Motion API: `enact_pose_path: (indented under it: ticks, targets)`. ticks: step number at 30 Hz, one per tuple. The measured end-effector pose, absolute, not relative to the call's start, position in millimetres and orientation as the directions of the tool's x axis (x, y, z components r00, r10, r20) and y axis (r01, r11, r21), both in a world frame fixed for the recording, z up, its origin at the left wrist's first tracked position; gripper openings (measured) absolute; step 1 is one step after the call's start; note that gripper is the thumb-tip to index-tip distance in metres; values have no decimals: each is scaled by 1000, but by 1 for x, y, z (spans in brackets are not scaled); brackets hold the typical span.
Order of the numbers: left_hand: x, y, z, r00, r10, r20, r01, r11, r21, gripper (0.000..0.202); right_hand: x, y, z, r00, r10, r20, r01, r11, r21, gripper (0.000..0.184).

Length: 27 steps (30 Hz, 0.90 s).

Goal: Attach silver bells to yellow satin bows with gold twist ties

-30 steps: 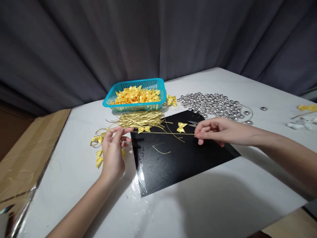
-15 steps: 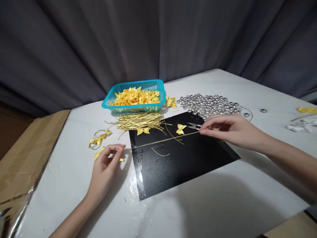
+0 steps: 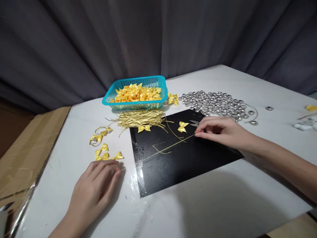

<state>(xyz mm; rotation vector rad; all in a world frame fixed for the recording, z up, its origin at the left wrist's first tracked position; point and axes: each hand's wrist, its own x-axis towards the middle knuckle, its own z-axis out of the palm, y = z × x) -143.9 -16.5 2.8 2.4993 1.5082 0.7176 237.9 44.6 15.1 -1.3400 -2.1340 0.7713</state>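
Note:
A thin gold cord (image 3: 173, 144) runs taut between my two hands, slanting over a black sheet (image 3: 178, 168). My left hand (image 3: 95, 186) pinches its left end beside the sheet, just below several yellow bows. My right hand (image 3: 219, 130) has the other end between thumb and fingers over the sheet's right part. Pointed metal blades (image 3: 194, 123) poke out behind the right fingers; the rest is hidden, and I cannot tell whether that hand holds them. Near the tips lies a yellow ribbon bow (image 3: 183, 127). A bent piece of cord (image 3: 160, 150) rests on the sheet.
A blue basket (image 3: 135, 105) full of yellow bows stands at the back. Before it lies a pile of gold cords (image 3: 142, 119). Silver beads (image 3: 215, 103) spread at the back right. Finished-looking bow loops (image 3: 96, 139) lie left. Cardboard (image 3: 29, 142) borders the table's left edge.
My left hand has come down and toward me, and my right hand has shifted slightly left. The cord between them now slants more and lies lower across the sheet.

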Motion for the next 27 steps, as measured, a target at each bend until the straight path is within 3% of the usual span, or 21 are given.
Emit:
enact_pose_path:
  ticks: [4,9,27]
  targets:
    - [-147,-20,0,466,804,369,802,-560,209,12,236,45,13,-443,883,154,624,427,-654,21]
    - [-151,-22,-4,521,784,337,805,-582,112,11,235,44,8,-481,840,250,598,523,-607,18]
    - [-155,-20,-5,556,770,312,794,-603,73,12,237,38,10,-483,811,330,563,576,-592,10]
